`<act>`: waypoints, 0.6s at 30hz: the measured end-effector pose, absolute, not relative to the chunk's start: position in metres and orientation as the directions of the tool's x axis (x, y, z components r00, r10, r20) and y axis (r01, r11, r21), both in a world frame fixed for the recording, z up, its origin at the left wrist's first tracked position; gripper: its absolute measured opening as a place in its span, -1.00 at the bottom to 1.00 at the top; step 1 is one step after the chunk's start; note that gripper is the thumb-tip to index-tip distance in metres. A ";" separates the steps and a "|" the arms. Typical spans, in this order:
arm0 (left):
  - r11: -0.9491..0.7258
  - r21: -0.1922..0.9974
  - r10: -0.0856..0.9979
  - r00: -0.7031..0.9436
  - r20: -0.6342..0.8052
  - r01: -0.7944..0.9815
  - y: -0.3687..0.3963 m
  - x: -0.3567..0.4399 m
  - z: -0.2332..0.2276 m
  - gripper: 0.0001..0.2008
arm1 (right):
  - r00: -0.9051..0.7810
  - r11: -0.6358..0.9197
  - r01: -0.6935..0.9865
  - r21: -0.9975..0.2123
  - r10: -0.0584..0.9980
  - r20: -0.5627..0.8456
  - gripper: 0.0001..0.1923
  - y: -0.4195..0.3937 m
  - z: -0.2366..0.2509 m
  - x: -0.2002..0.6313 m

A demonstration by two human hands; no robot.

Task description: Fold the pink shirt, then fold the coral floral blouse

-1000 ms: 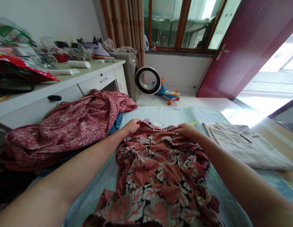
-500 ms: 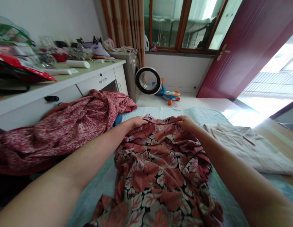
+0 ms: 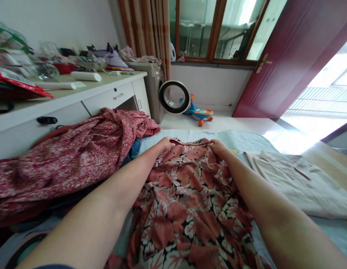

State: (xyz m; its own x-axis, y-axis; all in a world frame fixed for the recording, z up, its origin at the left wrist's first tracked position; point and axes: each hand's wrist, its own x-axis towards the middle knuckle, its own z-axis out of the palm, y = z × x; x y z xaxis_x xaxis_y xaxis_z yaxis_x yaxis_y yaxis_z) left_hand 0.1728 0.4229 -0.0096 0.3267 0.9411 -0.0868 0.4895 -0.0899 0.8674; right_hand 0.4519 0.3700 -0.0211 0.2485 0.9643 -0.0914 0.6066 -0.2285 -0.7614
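Floral garment: laid on the pale blue-green cover between both forearms, cut off at the near end by the bottom of the view. Rumpled down the front; probably prone to deeper creases if tugged only from the far edge.

Left forearm: slanting close beside the red speckled cloth; could drag that heap across with a sideways sweep.

Right forearm: passing near the folded beige shirt, hard to tell whether touching. Could spoil the fold if swung outward.

Left hand: narrow in the fingers, pinching the left end of the garment's far edge. Liable to slip, with so thin a strip apparently caught.

Right hand: likewise pinched narrow, on the right end of the same edge. Could skew the whole piece if pulled harder than the left.

Tabletop: crowded, with a white roll lying near the front edge; might send it off if bumped.

Round glass door: swung wide from the washing machine; easy to knock in passing.

Ride-on toy: parked on the floor just beyond; a possible trip for careless feet.
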 end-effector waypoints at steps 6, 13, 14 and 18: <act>-0.070 0.778 0.936 0.311 -0.166 0.624 0.430 0.162 -0.008 -0.43 | 0.371 -0.311 0.669 -0.675 0.927 -0.059 -0.74 0.377 -0.033 0.461; -0.425 0.676 0.755 0.648 -0.102 0.602 0.438 0.143 -0.013 -0.30 | 0.190 -0.177 0.844 -0.506 0.981 -0.028 -0.64 0.374 -0.023 0.466; -0.457 0.677 0.712 0.694 -0.110 0.577 0.440 0.141 -0.015 -0.31 | 0.111 -0.112 0.879 -0.464 0.993 -0.029 -0.66 0.374 -0.023 0.465; -0.522 0.626 0.623 0.760 -0.185 0.580 0.446 0.139 -0.023 -0.34 | -0.045 0.018 0.925 -0.381 0.997 -0.061 -0.61 0.375 -0.026 0.461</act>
State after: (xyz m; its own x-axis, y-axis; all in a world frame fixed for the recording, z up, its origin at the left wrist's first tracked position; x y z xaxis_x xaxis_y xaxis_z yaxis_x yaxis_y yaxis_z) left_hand 0.1387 0.4461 -0.0225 0.7599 0.6233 -0.1847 0.5799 -0.5217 0.6257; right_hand 0.4614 0.3747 -0.0263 -0.0450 0.9971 -0.0612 0.9245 0.0183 -0.3807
